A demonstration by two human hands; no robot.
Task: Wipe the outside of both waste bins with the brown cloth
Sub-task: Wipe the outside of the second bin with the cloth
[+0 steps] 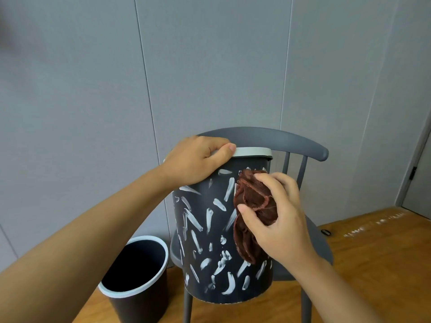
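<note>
A dark waste bin (210,241) with white smear marks and a pale rim is held up in front of a grey chair. My left hand (196,159) grips its rim at the top left, thumb along the rim. My right hand (277,215) holds the bunched brown cloth (254,201) and presses it against the bin's upper right side. A second dark bin (135,276) with a white rim stands upright on the floor at the lower left, its opening facing up.
The grey chair (303,145) stands behind the marked bin, its back against a grey panelled wall. The floor (373,264) is wooden, with white marks at the right. A door frame (417,173) shows at the far right.
</note>
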